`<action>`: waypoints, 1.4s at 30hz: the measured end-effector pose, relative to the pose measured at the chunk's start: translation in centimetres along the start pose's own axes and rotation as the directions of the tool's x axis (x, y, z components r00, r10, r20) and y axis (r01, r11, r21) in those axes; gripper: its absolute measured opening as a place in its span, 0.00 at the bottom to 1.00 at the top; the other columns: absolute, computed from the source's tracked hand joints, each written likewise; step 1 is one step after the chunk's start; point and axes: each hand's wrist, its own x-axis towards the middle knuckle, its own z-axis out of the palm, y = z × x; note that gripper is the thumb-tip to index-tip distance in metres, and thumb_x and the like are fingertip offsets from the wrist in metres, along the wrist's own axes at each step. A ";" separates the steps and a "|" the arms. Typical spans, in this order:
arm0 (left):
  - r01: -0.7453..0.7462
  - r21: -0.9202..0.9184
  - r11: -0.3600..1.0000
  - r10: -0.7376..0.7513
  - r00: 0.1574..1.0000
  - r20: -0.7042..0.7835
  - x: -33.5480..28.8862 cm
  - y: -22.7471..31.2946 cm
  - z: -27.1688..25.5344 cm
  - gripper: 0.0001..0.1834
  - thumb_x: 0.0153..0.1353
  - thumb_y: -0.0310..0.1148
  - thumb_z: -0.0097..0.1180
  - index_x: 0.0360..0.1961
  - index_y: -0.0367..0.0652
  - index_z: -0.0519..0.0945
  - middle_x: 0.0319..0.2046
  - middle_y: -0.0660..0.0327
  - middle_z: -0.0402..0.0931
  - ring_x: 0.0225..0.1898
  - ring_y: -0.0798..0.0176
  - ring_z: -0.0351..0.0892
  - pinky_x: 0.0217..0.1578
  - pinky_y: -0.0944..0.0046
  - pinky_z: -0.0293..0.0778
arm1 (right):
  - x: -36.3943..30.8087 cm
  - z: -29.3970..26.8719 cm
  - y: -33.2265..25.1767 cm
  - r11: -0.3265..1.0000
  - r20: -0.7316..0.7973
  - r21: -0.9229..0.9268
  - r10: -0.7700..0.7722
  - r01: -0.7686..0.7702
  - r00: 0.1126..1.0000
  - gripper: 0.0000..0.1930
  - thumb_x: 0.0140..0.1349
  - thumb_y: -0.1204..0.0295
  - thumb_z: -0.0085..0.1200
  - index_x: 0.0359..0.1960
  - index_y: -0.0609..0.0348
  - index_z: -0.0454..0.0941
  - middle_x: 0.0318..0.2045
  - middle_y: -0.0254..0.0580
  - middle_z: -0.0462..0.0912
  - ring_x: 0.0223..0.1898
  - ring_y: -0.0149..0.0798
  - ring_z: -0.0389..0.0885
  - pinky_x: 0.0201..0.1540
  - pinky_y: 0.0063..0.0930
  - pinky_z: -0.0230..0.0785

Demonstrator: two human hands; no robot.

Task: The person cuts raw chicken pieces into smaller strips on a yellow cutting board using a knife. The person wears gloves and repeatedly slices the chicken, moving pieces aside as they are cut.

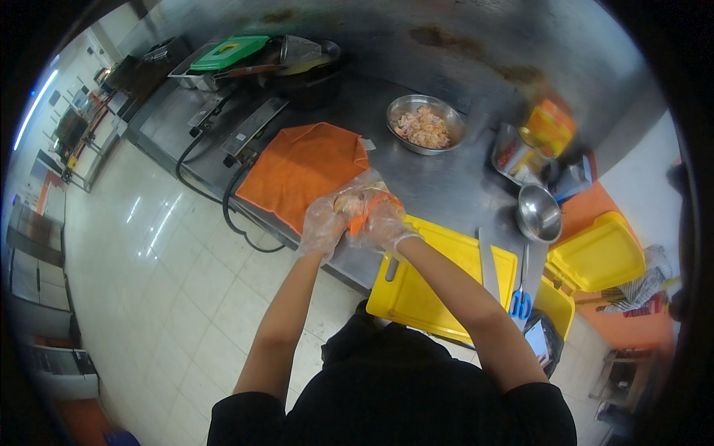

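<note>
Thin clear plastic gloves cover both my hands. My left hand (325,224) and my right hand (384,226) meet over the near edge of the steel counter, fingers closed around a clear plastic bag (370,183). Tan and bright orange stuff shows between them, too blurred to name. An orange cloth (297,167) lies spread on the counter just beyond my left hand. Beside my right hand is a yellow cutting board (431,286), partly under my right forearm. A long knife (488,264) rests on its right part, and blue-handled scissors (520,299) lie at its right edge.
A steel bowl of chopped pinkish pieces (422,128) stands farther back. To the right are a smaller steel bowl (539,213), a clear container (513,154) and a yellow lidded bin (597,253). Pans and a green lid (230,53) sit at the back left. A black hose (227,208) hangs off the counter's front.
</note>
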 end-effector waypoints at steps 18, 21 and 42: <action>-0.463 0.547 0.697 0.550 0.835 0.006 -1.8 -1.5 5.2 0.20 0.66 0.45 0.64 0.54 0.47 0.84 0.53 0.49 0.82 0.60 0.46 0.78 0.63 0.45 0.70 | 0.1 -5.8 2.2 0.990 0.192 -0.115 0.098 -0.077 0.977 0.23 0.65 0.63 0.63 0.63 0.47 0.81 0.61 0.50 0.84 0.61 0.51 0.82 0.64 0.37 0.72; -0.444 0.287 0.849 0.507 0.838 -0.203 -0.8 -0.8 5.0 0.21 0.70 0.47 0.60 0.54 0.45 0.86 0.52 0.49 0.84 0.56 0.45 0.81 0.61 0.47 0.73 | 0.7 -7.0 1.7 0.996 0.203 -0.082 0.051 -0.035 0.978 0.24 0.64 0.61 0.64 0.63 0.44 0.82 0.60 0.50 0.84 0.60 0.52 0.83 0.64 0.37 0.74; -0.533 0.544 0.648 0.665 0.744 -0.064 -3.0 -0.4 5.1 0.24 0.60 0.40 0.69 0.56 0.47 0.85 0.46 0.51 0.85 0.51 0.45 0.82 0.58 0.49 0.75 | 0.4 -6.0 1.6 0.932 0.265 -0.360 0.154 -0.050 0.952 0.21 0.60 0.56 0.66 0.51 0.53 0.87 0.48 0.56 0.88 0.50 0.55 0.88 0.53 0.42 0.79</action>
